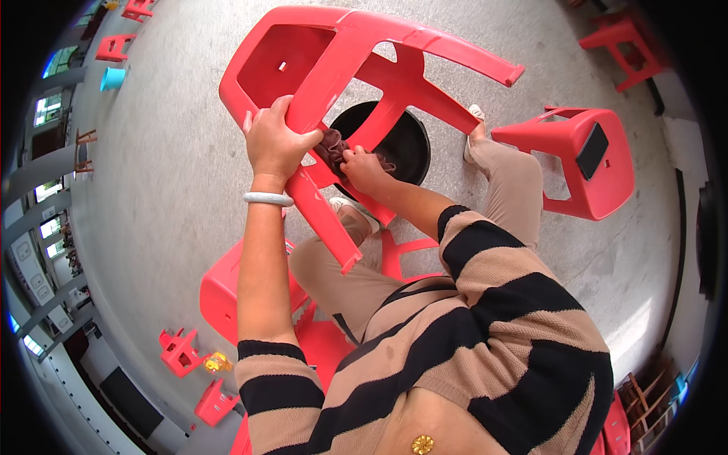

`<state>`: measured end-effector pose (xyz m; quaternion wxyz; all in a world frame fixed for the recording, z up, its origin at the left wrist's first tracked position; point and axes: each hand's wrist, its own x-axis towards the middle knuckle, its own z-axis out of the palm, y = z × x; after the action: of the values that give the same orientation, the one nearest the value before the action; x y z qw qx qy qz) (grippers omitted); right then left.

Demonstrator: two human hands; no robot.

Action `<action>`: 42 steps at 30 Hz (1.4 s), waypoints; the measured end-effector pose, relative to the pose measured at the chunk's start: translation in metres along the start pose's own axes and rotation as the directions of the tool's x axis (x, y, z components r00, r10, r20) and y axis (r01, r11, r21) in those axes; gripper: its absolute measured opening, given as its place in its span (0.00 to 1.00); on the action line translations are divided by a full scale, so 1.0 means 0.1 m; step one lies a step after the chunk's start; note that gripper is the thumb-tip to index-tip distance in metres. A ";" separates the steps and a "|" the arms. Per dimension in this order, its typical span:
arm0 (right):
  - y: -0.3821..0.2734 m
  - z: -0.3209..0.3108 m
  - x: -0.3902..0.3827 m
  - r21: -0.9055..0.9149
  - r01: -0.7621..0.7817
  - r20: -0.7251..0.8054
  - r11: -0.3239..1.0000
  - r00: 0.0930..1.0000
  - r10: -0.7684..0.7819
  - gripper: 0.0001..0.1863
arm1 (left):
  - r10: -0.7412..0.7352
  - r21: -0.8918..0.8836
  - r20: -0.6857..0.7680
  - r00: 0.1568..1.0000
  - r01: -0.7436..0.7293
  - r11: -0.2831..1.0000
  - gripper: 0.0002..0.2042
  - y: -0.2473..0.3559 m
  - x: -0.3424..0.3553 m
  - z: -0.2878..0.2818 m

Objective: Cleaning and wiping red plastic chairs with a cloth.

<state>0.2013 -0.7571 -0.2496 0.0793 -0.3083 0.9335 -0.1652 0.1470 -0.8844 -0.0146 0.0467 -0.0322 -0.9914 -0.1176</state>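
A red plastic stool is held tipped over in front of me, its legs spread toward me and to the right. My left hand is closed round one of its legs near the seat, a pale bangle on the wrist. In my right hand is a bunched dark brown cloth, pressed against the inner side of the stool's legs. Below the stool, on the floor between my feet, stands a round black basin, partly hidden by the stool and my right arm.
To my right stands another red stool with a dark phone lying on it. More red stools are beside and behind me at the left. A turquoise bucket sits far left on the grey floor.
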 end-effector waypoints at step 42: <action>0.49 0.12 0.17 0.172 -0.250 -0.211 0.953 0.935 0.284 0.07 | 0.004 -0.016 -0.004 1.000 -0.004 1.000 0.31 0.04 0.03 -0.02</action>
<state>0.1640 -0.7339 -0.2791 0.0128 -0.1503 0.9553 -0.2541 0.1447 -0.8807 -0.0113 0.0487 -0.0343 -0.9903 -0.1255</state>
